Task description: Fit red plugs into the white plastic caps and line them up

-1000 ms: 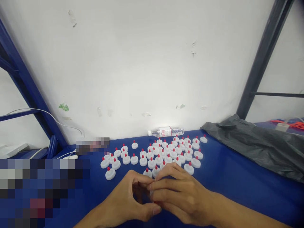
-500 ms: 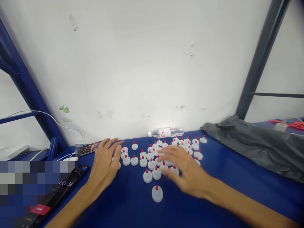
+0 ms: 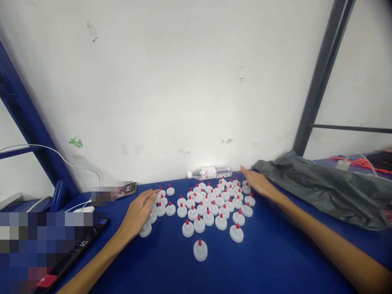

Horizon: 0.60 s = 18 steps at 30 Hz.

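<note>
Many small translucent white caps with red pointed tips [image 3: 221, 221] stand in a loose cluster on the blue table. My left hand [image 3: 139, 212] rests at the left side of a smaller group, its fingers stretched out flat by the cap [image 3: 160, 209]. It partly covers some caps, and one white cap [image 3: 145, 229] shows below its palm. At the cluster's far right corner my right hand [image 3: 256, 181] lies with fingers extended beside the cap [image 3: 246, 188]. Neither hand grips anything I can see. A lone cap [image 3: 200, 251] stands nearest to me.
A clear plastic bottle [image 3: 210, 172] lies against the white wall behind the caps. Dark grey sheeting [image 3: 312, 188] covers the right side. A phone with a lit screen [image 3: 127, 190] lies back left, and a larger black device [image 3: 76, 253] front left, with white cables nearby.
My right hand has moved from over the middle of the caps to their far right edge. My left hand has settled lower beside the left caps. The view has shifted slightly.
</note>
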Available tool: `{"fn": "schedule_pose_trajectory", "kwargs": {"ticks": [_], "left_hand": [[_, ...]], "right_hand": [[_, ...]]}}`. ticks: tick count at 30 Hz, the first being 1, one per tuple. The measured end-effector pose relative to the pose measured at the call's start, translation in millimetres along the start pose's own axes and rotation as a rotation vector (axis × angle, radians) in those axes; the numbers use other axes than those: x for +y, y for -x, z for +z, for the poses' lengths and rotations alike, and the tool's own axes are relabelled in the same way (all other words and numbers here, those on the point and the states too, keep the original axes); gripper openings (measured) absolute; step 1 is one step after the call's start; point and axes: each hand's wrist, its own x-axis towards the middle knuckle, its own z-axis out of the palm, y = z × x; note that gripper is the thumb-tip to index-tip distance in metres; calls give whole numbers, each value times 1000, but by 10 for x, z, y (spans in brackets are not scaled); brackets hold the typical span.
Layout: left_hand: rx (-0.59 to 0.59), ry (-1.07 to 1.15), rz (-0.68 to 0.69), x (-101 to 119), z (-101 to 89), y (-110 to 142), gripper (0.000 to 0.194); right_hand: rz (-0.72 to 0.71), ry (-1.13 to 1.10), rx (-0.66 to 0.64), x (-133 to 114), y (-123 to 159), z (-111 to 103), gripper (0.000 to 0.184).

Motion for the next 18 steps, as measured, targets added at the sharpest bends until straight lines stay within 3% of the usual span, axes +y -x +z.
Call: {"fn": "schedule_pose_trajectory", "kwargs": {"ticks": [7, 13, 18], "left_hand": [[-74, 175, -91, 53, -11, -11, 52], [-216, 315, -39, 45, 5, -14, 52], [-287, 416, -73, 172, 165, 28, 60]], "right_hand": [[-109, -119, -119, -256, 145, 270, 70], [-138, -312, -152, -503, 306, 424, 61], [-172, -343, -192, -805, 454, 553, 61]]}}
